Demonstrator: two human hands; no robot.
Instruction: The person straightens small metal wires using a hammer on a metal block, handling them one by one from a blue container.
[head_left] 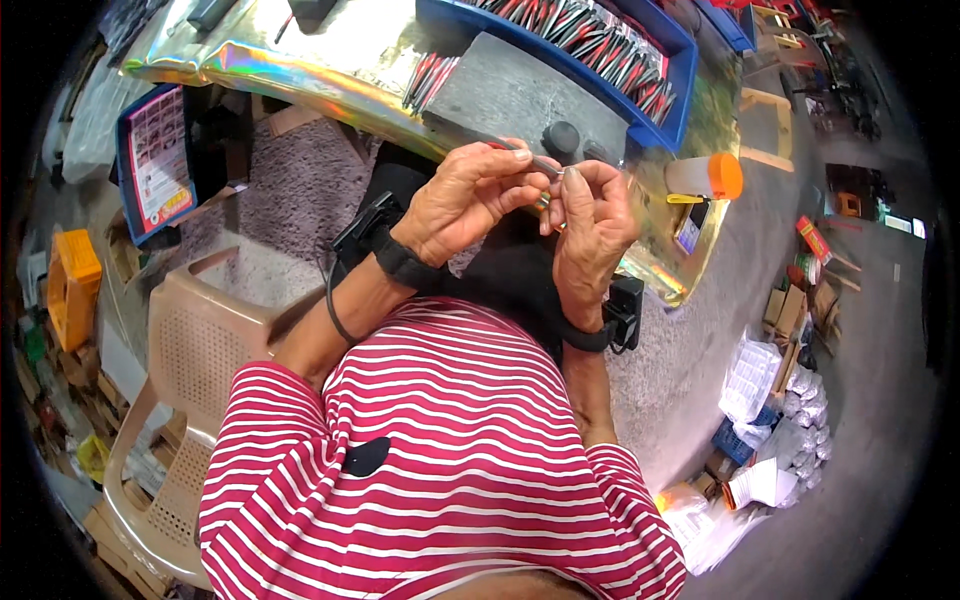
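My left hand (462,203) pinches a slender dark stick-like piece (545,167) with a bit of red near its left end. The thumb and fingertips of my right hand (596,215) are closed at the piece's other end, so both hands meet over the table's near edge. Its exact kind is too small to make out. Just beyond the fingers, a black round knob-like part (561,138) sits on a dark grey slab (520,85). At the slab's left end lies a small bunch of slender red, black and silver pieces (430,80).
A blue tray (683,95) full of similar slender pieces stands behind the slab. Right of it is a translucent jar (690,178) with an orange lid. The table has a shiny gold cover (290,75). A beige plastic chair (200,335) stands to my left.
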